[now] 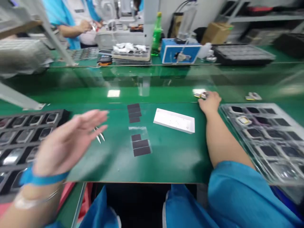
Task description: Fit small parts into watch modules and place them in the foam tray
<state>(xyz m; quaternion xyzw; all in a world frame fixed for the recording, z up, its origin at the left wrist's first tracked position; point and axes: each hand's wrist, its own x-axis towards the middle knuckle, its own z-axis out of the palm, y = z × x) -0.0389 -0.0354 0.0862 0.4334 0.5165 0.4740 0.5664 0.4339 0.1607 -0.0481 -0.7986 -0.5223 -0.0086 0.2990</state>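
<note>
My left hand [68, 139] hovers over the green mat with its fingers stretched out and blurred by motion; it holds nothing. Metal tweezers [99, 135] lie on the mat just under its fingertips. My right hand [210, 102] reaches forward to the far edge of the mat, fingers curled on a small yellow-and-silver part [201, 94]. Between the hands lie two groups of dark rectangular strips [134, 113] [140, 145] and a white flat block [174, 120].
A black tray of small devices [23, 133] sits at the left. A clear tray with dark parts [266, 133] sits at the right. Beyond a shiny green conveyor [152, 82] stand a blue box [180, 50], a green bottle [157, 33] and another person [76, 23].
</note>
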